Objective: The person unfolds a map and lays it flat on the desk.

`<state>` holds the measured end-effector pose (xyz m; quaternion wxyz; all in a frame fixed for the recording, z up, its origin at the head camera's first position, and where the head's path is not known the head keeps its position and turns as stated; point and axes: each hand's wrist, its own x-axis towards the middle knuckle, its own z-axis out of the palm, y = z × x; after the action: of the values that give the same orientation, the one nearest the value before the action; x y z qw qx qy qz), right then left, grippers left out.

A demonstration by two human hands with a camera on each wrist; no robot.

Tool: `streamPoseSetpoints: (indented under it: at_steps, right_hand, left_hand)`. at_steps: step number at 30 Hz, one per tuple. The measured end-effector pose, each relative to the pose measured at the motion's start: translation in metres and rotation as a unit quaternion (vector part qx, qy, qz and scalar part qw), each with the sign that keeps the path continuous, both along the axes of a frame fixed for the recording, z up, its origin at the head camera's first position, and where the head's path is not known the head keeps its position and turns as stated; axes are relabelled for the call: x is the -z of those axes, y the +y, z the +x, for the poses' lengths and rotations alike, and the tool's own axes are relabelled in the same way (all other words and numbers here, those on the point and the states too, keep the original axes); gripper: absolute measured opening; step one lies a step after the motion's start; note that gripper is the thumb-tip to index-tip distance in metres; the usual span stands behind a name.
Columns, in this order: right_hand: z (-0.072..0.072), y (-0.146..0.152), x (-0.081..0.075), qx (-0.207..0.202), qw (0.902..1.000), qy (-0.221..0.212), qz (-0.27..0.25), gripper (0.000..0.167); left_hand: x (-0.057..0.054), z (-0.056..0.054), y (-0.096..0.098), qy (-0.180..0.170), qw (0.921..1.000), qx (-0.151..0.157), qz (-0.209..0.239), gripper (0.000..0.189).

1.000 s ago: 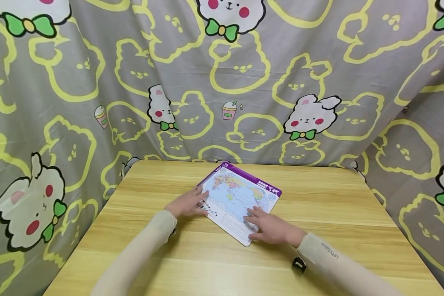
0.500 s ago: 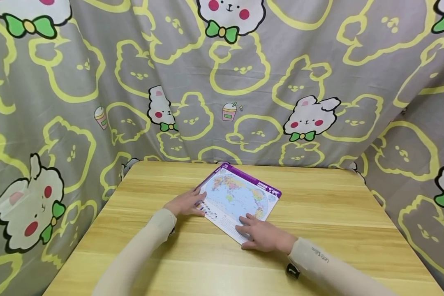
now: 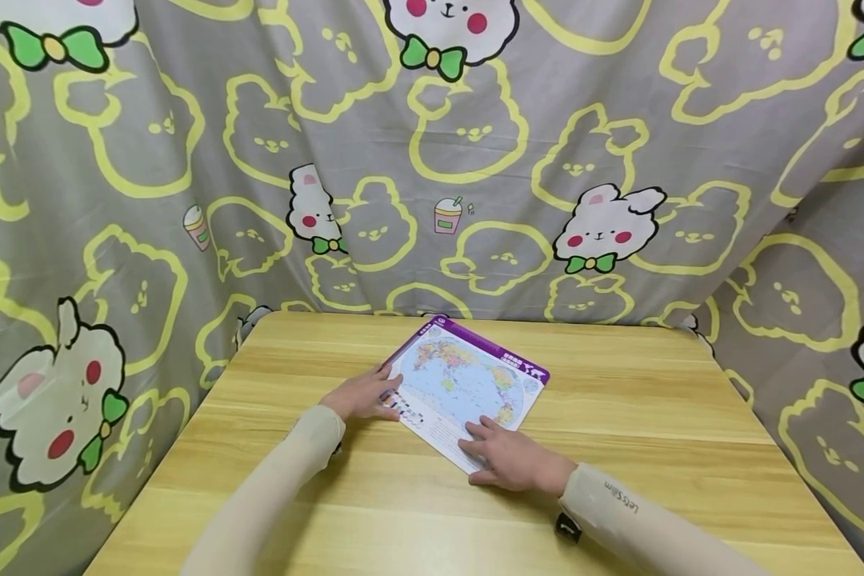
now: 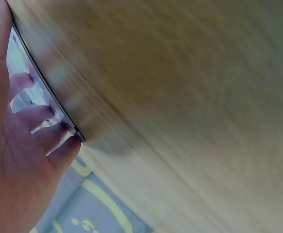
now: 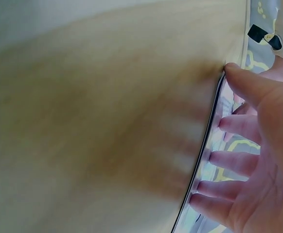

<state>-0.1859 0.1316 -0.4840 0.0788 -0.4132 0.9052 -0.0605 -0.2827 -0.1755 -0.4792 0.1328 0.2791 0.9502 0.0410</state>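
A flat board printed with a world map (image 3: 450,384), with a purple band along its far edge, lies askew on the wooden table. On its left edge rests my left hand (image 3: 363,394), fingers spread. My right hand (image 3: 514,458) lies over the near right corner, fingertips on the printed face and hiding part of it. Seen from the left wrist, the board shows as a thin dark edge (image 4: 49,94), with fingertips of the left hand (image 4: 20,155) touching it. From the right wrist, the right hand's (image 5: 263,160) thumb meets the corner while its other fingers touch the surface.
Around the wooden table (image 3: 641,416) hangs a grey curtain (image 3: 475,160) with yellow outlines and white rabbit faces. It stands close behind the table's far edge. A small black device (image 3: 567,526) sits under the right sleeve.
Between the first and second frames my right hand slid left and slightly nearer along the board, onto its near corner. Since then both hands and the board have stayed almost still.
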Motion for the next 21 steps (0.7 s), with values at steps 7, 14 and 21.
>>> streamPoseSetpoints:
  at_steps: [7,14,21]
  right_hand:
    - [-0.003,0.003,-0.002,0.001,0.9999,-0.013,0.002,0.057]
    - [-0.003,0.006,-0.002,-0.005,0.9999,-0.015,-0.001,0.058]
    - [-0.004,0.012,-0.002,-0.007,0.9998,-0.017,-0.008,0.057]
  left_hand:
    - [0.0,0.001,0.0,0.009,0.9998,0.011,-0.017,0.08]
    - [-0.003,0.006,0.001,0.037,0.9981,0.032,-0.038,0.081]
    - [-0.003,0.009,0.002,0.051,0.9968,0.044,-0.044,0.078]
